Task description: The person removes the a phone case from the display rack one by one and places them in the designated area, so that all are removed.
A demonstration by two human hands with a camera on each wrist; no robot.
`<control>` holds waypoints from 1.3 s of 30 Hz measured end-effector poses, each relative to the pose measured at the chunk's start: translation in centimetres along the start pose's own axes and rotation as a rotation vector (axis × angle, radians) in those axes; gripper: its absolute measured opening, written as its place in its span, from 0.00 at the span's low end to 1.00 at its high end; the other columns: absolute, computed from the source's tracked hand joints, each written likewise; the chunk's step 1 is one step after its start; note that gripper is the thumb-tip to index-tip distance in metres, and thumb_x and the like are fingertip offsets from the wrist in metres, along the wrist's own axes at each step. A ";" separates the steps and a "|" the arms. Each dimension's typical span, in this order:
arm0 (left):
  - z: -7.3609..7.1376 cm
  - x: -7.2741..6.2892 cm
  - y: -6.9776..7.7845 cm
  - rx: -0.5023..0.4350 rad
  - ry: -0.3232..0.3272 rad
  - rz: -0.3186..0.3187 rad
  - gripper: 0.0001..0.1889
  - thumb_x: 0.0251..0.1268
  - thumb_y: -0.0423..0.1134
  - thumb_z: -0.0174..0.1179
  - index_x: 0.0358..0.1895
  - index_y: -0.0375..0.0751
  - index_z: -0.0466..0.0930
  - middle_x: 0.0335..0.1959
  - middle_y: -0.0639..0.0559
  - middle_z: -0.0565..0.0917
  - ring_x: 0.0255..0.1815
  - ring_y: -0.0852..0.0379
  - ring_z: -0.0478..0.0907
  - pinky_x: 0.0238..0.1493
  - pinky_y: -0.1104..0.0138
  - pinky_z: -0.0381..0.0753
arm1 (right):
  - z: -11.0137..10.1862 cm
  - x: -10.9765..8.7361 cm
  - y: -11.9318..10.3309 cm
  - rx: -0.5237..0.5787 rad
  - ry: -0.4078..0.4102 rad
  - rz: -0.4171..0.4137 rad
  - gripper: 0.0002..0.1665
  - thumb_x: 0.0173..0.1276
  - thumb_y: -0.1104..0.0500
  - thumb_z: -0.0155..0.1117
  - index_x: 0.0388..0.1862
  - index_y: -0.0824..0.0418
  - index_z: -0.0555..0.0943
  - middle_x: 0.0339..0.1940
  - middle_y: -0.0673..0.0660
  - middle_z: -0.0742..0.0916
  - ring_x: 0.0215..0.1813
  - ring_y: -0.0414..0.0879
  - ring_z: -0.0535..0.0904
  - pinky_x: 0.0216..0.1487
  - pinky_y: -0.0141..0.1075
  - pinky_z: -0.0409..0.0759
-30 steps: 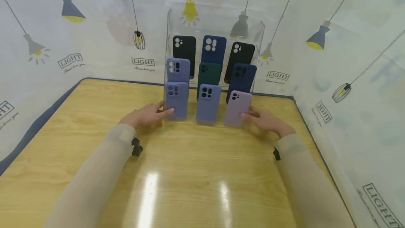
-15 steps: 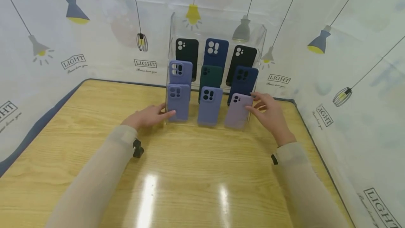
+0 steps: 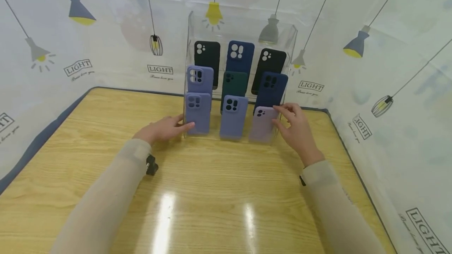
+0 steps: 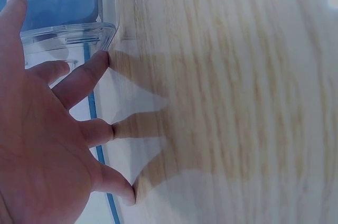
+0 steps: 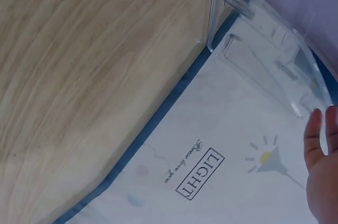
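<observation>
A clear acrylic stand (image 3: 294,46) holds phone cases in three stepped rows. My right hand (image 3: 296,130) pinches the upper right corner of the lilac phone case (image 3: 261,127) at the front right, thumb on its side edge. Part of that hand shows at the right border of the right wrist view, fingertips by the stand's side panel (image 5: 285,60). At the stand's lower left my left hand (image 3: 164,130) rests, thumb across the edge of a periwinkle phone case (image 3: 198,118). In the left wrist view its fingers (image 4: 87,78) spread beside the stand, tips at the tabletop.
Another periwinkle case (image 3: 233,122) stands front centre. Behind are a green case (image 3: 234,83), navy cases (image 3: 240,56) and black cases (image 3: 206,58). The wooden table (image 3: 205,191) ends at a wall covering (image 3: 120,58) printed with lamps, just behind the stand.
My right hand has risen from the stand's lower right side to the lilac case's upper corner. That case's top edge now sits slightly lower. My left hand has stayed in place.
</observation>
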State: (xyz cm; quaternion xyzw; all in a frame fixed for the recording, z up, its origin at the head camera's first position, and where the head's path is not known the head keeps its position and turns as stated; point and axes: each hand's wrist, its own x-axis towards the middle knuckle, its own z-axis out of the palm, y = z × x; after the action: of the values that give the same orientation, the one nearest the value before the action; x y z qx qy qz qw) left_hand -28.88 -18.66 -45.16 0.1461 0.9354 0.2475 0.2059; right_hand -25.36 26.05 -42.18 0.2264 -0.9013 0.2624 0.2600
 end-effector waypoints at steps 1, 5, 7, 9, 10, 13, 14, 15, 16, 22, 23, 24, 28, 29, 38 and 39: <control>0.0 0.0 0.0 0.002 -0.001 0.000 0.59 0.69 0.86 0.32 0.89 0.46 0.45 0.86 0.35 0.60 0.86 0.29 0.56 0.81 0.24 0.49 | 0.2 -0.1 -0.2 -0.016 0.007 -0.027 0.25 0.71 0.63 0.76 0.66 0.60 0.85 0.55 0.66 0.83 0.52 0.59 0.79 0.45 0.47 0.81; 0.1 0.3 -0.2 -0.005 0.004 0.009 0.59 0.68 0.86 0.33 0.89 0.45 0.45 0.86 0.34 0.60 0.86 0.29 0.57 0.83 0.28 0.52 | 0.5 -0.4 -1.2 -0.069 -0.027 -0.070 0.29 0.71 0.63 0.75 0.70 0.58 0.81 0.47 0.65 0.87 0.43 0.57 0.81 0.40 0.47 0.81; 0.1 0.2 -0.1 -0.012 0.005 0.018 0.58 0.70 0.85 0.34 0.89 0.44 0.46 0.85 0.33 0.61 0.86 0.29 0.57 0.84 0.31 0.53 | 0.8 -0.4 -1.5 -0.092 -0.059 -0.072 0.31 0.72 0.63 0.74 0.73 0.58 0.78 0.43 0.64 0.88 0.39 0.56 0.81 0.39 0.47 0.82; 0.0 0.2 -0.1 -0.014 0.005 0.021 0.58 0.71 0.84 0.35 0.88 0.43 0.46 0.85 0.33 0.61 0.85 0.29 0.57 0.85 0.32 0.54 | 1.0 -0.4 -1.7 -0.109 -0.071 -0.079 0.31 0.73 0.62 0.73 0.74 0.57 0.77 0.42 0.63 0.89 0.38 0.54 0.83 0.38 0.46 0.84; 0.1 0.2 -0.1 -0.014 0.003 0.021 0.57 0.71 0.84 0.34 0.88 0.42 0.46 0.85 0.32 0.62 0.85 0.29 0.57 0.85 0.32 0.54 | 1.1 -0.5 -1.7 -0.108 -0.069 -0.083 0.31 0.74 0.63 0.73 0.74 0.57 0.77 0.41 0.63 0.90 0.37 0.54 0.83 0.37 0.46 0.84; 0.1 0.2 -0.1 -0.010 0.003 0.019 0.57 0.72 0.84 0.34 0.88 0.43 0.46 0.84 0.32 0.63 0.85 0.29 0.58 0.84 0.31 0.55 | 1.2 -0.5 -1.7 -0.079 -0.046 -0.102 0.30 0.73 0.65 0.72 0.72 0.58 0.78 0.40 0.64 0.91 0.35 0.52 0.85 0.35 0.44 0.85; 0.2 0.3 -0.1 -0.010 0.001 0.015 0.57 0.71 0.84 0.34 0.88 0.43 0.46 0.84 0.32 0.63 0.85 0.29 0.58 0.84 0.31 0.55 | 1.2 -0.5 -1.8 -0.062 -0.034 -0.109 0.29 0.73 0.66 0.72 0.72 0.59 0.79 0.41 0.64 0.91 0.35 0.52 0.86 0.35 0.44 0.86; 0.2 0.3 -0.1 -0.009 -0.001 0.013 0.57 0.71 0.84 0.34 0.88 0.44 0.46 0.84 0.32 0.63 0.85 0.28 0.57 0.84 0.31 0.54 | 1.2 -0.5 -1.8 -0.041 -0.021 -0.116 0.28 0.73 0.67 0.72 0.71 0.60 0.79 0.40 0.65 0.92 0.35 0.52 0.86 0.35 0.44 0.86; 0.2 0.3 -0.1 -0.009 -0.003 0.014 0.57 0.71 0.85 0.34 0.88 0.44 0.46 0.84 0.32 0.63 0.85 0.28 0.57 0.84 0.31 0.54 | 1.1 -0.4 -1.8 -0.026 -0.002 -0.125 0.28 0.72 0.68 0.72 0.70 0.60 0.80 0.40 0.65 0.92 0.35 0.53 0.87 0.35 0.45 0.86; 0.2 0.5 -0.5 -0.018 -0.009 0.012 0.60 0.68 0.86 0.34 0.88 0.43 0.46 0.85 0.32 0.61 0.86 0.28 0.56 0.84 0.31 0.54 | 0.4 1.1 -2.3 0.034 0.126 -0.160 0.28 0.69 0.72 0.72 0.68 0.62 0.81 0.39 0.67 0.92 0.37 0.57 0.91 0.38 0.48 0.91; 0.2 0.5 -0.6 -0.018 -0.008 0.013 0.60 0.68 0.87 0.34 0.88 0.43 0.46 0.85 0.31 0.61 0.86 0.28 0.56 0.84 0.31 0.54 | 0.2 1.4 -2.5 0.046 0.143 -0.157 0.29 0.69 0.72 0.72 0.68 0.62 0.82 0.39 0.67 0.92 0.37 0.57 0.91 0.38 0.47 0.92; 0.2 0.6 -0.7 -0.017 -0.008 0.017 0.60 0.68 0.86 0.35 0.88 0.42 0.46 0.84 0.31 0.62 0.85 0.28 0.57 0.84 0.31 0.54 | 0.1 1.6 -2.7 0.053 0.159 -0.149 0.29 0.69 0.72 0.73 0.68 0.62 0.82 0.38 0.67 0.92 0.36 0.57 0.91 0.38 0.45 0.92; 0.2 0.6 -1.0 -0.014 -0.010 0.036 0.59 0.70 0.85 0.35 0.88 0.40 0.46 0.83 0.31 0.64 0.84 0.29 0.60 0.85 0.34 0.56 | -0.1 2.3 -4.0 0.122 0.212 -0.090 0.30 0.68 0.72 0.74 0.69 0.60 0.82 0.32 0.65 0.91 0.30 0.53 0.89 0.37 0.26 0.86; 0.2 0.6 -0.9 -0.014 -0.009 0.039 0.59 0.70 0.85 0.36 0.88 0.41 0.46 0.83 0.32 0.64 0.84 0.29 0.60 0.85 0.34 0.57 | -0.1 2.3 -4.3 0.145 0.220 -0.075 0.30 0.68 0.72 0.74 0.69 0.59 0.82 0.31 0.65 0.91 0.29 0.53 0.88 0.37 0.21 0.83; -0.2 0.3 -0.4 -0.016 -0.016 0.042 0.56 0.73 0.82 0.36 0.88 0.41 0.46 0.84 0.31 0.63 0.85 0.29 0.59 0.86 0.35 0.55 | 0.5 2.9 -7.8 0.302 0.184 0.036 0.31 0.68 0.70 0.75 0.69 0.58 0.83 0.30 0.65 0.89 0.27 0.55 0.88 0.34 0.15 0.80; -0.3 0.2 -0.4 -0.023 -0.017 0.041 0.56 0.73 0.82 0.36 0.88 0.41 0.46 0.84 0.31 0.63 0.85 0.29 0.59 0.86 0.36 0.55 | 0.6 3.0 -8.2 0.310 0.179 0.044 0.31 0.68 0.70 0.75 0.69 0.58 0.83 0.30 0.64 0.89 0.27 0.55 0.87 0.34 0.16 0.80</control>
State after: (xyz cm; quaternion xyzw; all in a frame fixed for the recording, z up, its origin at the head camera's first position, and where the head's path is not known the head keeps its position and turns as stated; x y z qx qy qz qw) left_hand -29.26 -19.02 -45.20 0.1651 0.9275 0.2612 0.2105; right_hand -23.38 18.67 -37.98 0.2198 -0.8280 0.4228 0.2956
